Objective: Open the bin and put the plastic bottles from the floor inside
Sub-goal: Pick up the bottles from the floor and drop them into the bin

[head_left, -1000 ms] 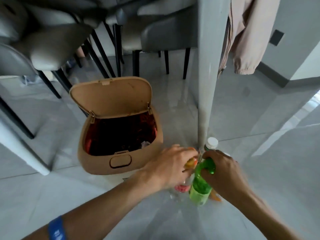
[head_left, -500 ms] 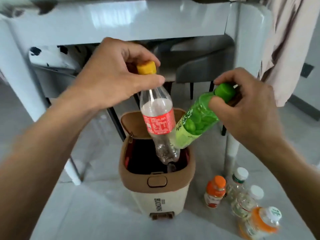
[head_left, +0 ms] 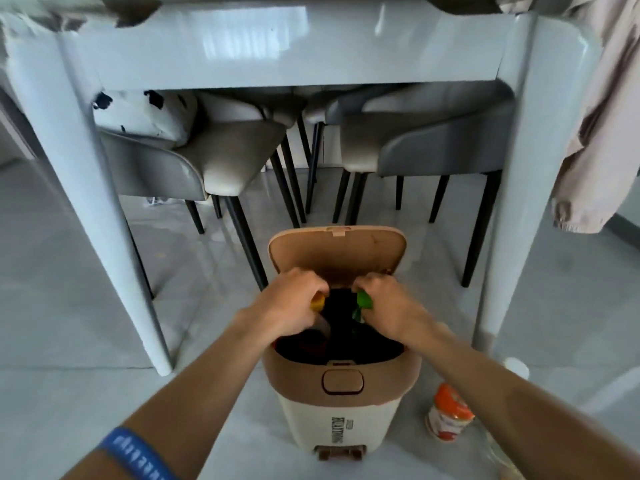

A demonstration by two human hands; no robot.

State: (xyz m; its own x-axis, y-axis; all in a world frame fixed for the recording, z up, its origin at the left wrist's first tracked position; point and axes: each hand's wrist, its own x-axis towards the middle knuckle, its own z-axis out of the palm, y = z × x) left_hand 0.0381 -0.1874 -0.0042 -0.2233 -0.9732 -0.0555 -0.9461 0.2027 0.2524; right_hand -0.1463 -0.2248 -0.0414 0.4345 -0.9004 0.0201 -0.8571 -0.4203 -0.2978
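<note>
The tan and cream bin (head_left: 341, 407) stands on the floor with its lid (head_left: 337, 251) raised. My left hand (head_left: 291, 306) grips the yellow-capped bottle (head_left: 317, 303) by its top, its body down inside the dark bin mouth. My right hand (head_left: 384, 306) grips the green bottle (head_left: 362, 304) by its cap, also lowered into the bin. An orange-capped bottle (head_left: 448, 412) stands on the floor right of the bin. A white-capped bottle (head_left: 516, 368) shows partly behind my right forearm.
A white table (head_left: 277, 50) spans the top, with legs at left (head_left: 104, 209) and right (head_left: 505, 209). Grey chairs (head_left: 221, 168) with black legs stand under it behind the bin. A pink garment (head_left: 602, 133) hangs at the right edge.
Both hands have come down from in front of the table to the bin mouth. The two bottles, held high before, are now mostly sunk inside the bin.
</note>
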